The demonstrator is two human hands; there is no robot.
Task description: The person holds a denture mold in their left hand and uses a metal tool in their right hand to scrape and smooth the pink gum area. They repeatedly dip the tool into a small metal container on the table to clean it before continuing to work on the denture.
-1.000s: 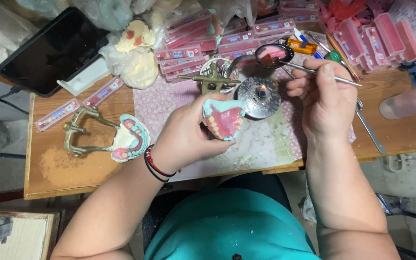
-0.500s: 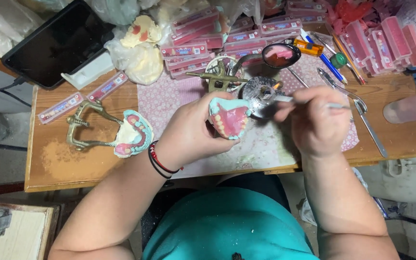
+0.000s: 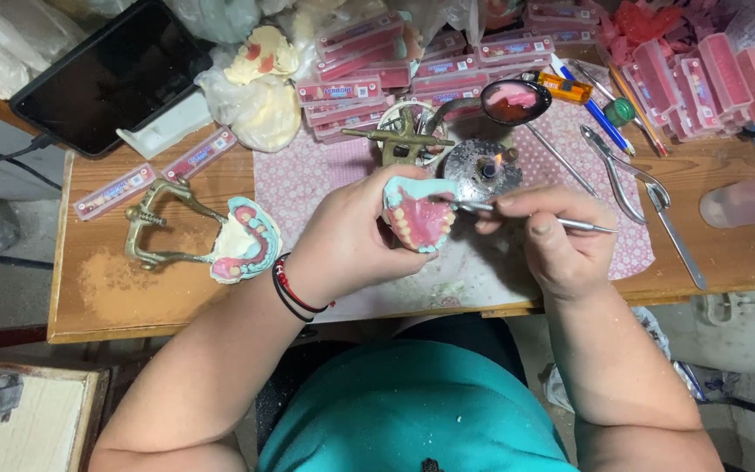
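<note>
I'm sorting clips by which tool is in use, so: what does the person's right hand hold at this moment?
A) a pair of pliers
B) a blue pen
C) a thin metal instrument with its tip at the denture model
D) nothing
C: the right hand grips a thin metal instrument whose tip meets the denture model held in the left hand; the pliers and the blue pen lie on the table.

pink wax denture (image 3: 421, 216) on its teal base, tilted up off the table, thin metal tool (image 3: 539, 218) tip touching it
</note>
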